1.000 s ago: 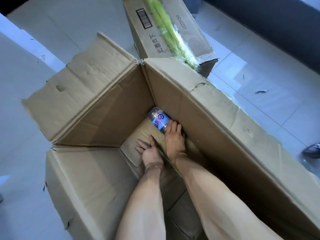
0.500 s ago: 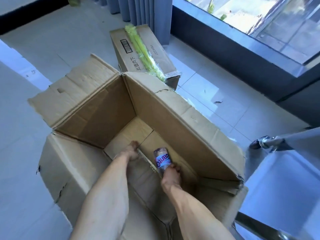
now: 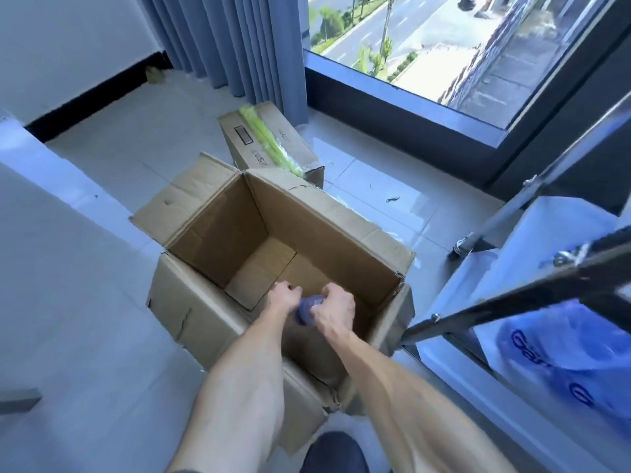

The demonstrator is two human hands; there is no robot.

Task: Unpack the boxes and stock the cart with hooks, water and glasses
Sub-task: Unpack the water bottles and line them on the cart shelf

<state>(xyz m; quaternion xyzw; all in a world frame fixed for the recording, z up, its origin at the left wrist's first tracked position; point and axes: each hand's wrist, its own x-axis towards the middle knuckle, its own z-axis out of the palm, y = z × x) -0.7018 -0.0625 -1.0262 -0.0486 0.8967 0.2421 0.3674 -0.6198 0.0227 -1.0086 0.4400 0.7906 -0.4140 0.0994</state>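
Got both hands on the water bottle (image 3: 305,310) right now, left hand (image 3: 285,299) and right hand (image 3: 333,310) each wrapped around it, held just above the mouth of the open cardboard box (image 3: 218,312). My worry is that it's a two-handed clamp on a slick plastic bottle, so shifting to one hand could let it drop back in. The cart (image 3: 532,295) sits to my right, its metal rails jutting close to the box's corner, so I'd lift high and swing wide.
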